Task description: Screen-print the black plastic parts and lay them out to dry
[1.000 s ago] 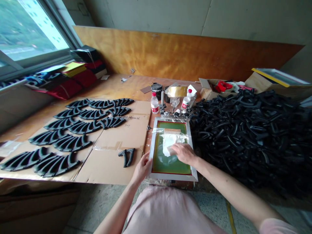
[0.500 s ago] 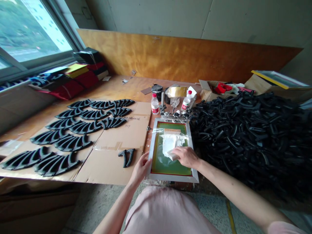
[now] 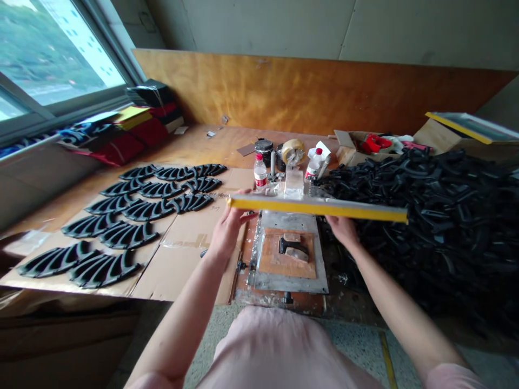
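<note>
Seen from the person's head, a flat, silver-grey frame with a yellow front edge (image 3: 320,209) is held nearly edge-on above a worktable. The left hand (image 3: 227,229) wraps the frame's left end, fingers above and thumb below. The right hand (image 3: 343,229) is beneath the frame's right half; its fingertips are hidden, so its grip cannot be told. Below and apart from the frame, a curved black plastic part (image 3: 288,244) lies on a brown square pad (image 3: 270,266) upon a grey metal plate (image 3: 284,284). The step in hand appears to be keeping the frame clear of the part. Reaching the part would seem to call for steadying the frame and freeing one hand.
</note>
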A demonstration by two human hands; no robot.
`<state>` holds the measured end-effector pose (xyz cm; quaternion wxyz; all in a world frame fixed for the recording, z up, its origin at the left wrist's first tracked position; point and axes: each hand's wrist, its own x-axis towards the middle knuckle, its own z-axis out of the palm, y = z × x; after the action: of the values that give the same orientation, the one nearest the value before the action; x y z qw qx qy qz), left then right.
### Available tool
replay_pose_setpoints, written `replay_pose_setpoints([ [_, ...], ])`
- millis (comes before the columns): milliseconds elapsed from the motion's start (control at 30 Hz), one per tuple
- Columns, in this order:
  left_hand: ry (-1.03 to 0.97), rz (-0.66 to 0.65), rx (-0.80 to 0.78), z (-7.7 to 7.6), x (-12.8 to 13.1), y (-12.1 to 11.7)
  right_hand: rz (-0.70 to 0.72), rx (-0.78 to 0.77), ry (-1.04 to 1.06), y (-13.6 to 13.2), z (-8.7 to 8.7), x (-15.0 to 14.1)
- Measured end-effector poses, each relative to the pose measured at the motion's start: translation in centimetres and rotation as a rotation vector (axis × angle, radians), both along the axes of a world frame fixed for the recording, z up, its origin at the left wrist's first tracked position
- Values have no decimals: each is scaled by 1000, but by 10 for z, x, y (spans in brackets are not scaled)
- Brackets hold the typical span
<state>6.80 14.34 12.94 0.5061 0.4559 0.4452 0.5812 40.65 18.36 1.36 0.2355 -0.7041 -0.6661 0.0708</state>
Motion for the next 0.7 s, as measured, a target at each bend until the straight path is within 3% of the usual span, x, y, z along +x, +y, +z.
replay_pose_setpoints([
  [100,-71,-22,65,16,12,24,260,-98,-121,-34,-41,-34],
  [167,-99,72,62,9,21,19,329,-118,-238,-49,-51,-60],
  [200,-94,97,19,0,26,9,304,-131,-270,-54,-51,-71],
  [267,-48,-4,-203,-28,39,-20,201,-165,-265,-64,-43,-93],
  [333,-10,-324,-584,-63,53,-56,154,-136,-216,-79,-33,-115],
  [400,-123,-389,-739,-95,61,-83,294,-44,-177,-97,-26,-135],
  [467,-226,-287,-798,-119,56,-96,532,32,-142,-110,-23,-141],
  [533,-194,-120,-811,-136,30,-94,606,67,-110,-108,-22,-122],
  [567,-115,-29,-813,-145,9,-90,540,79,-104,-101,-22,-102],
  [700,412,278,-760,-184,-99,-78,-20,111,-208,-56,-20,16],
])
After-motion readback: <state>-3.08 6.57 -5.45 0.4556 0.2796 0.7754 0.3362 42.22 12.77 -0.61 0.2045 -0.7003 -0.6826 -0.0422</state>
